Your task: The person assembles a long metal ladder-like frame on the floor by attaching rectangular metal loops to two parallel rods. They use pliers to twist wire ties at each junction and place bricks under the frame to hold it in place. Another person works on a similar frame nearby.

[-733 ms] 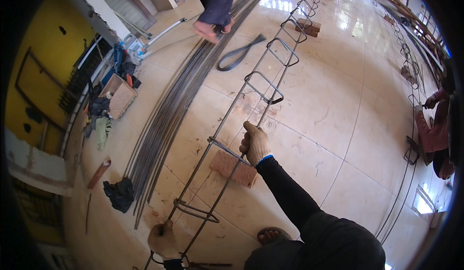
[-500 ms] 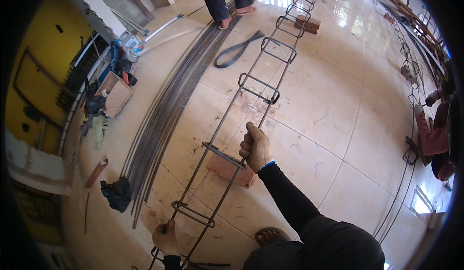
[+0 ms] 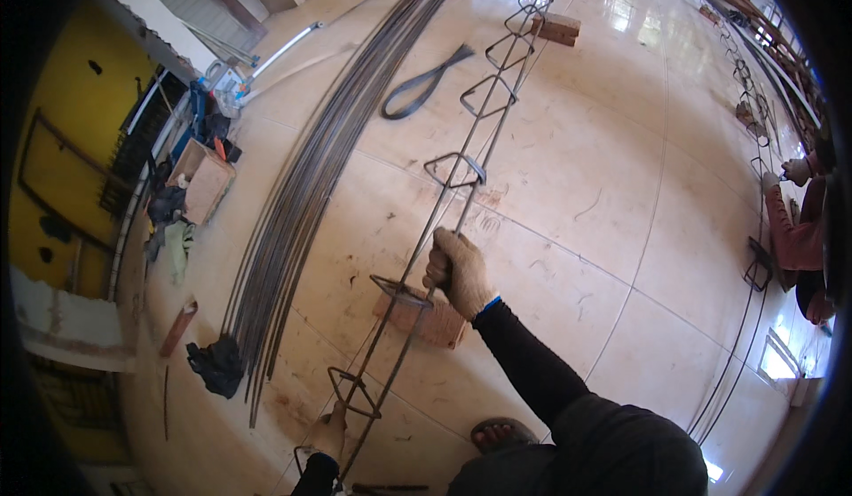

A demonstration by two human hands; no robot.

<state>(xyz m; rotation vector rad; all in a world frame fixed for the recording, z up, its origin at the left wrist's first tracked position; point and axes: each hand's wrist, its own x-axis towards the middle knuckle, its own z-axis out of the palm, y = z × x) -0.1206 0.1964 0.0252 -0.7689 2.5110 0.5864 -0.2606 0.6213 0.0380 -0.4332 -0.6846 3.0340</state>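
Note:
A long rebar cage [image 3: 475,145], made of thin steel bars with square stirrups along it, runs from my lower edge to the far end of the floor. My gloved right hand [image 3: 460,270] is closed round its right-hand bar, just past a stirrup [image 3: 401,291]. Nearer to me, my gloved left hand [image 3: 329,434] is closed on the left bar beside another stirrup [image 3: 354,392]. Under the cage, between my hands and partly covered by it, lies a reddish brick [image 3: 432,323]. The cage is tilted, its stirrups showing as diamonds.
A bundle of loose steel bars [image 3: 306,203] lies to the left, near a black plastic bag [image 3: 216,365] and a looped dark strap [image 3: 417,97]. A farther brick [image 3: 557,29] supports the cage. On the right, a co-worker [image 3: 794,230] handles another cage [image 3: 754,132].
The cage has rolled about its length, its stirrups turning from flat to diamond-shaped and its bars drawing closer together. Both hands turned with it. The person at the back now shows only lower legs.

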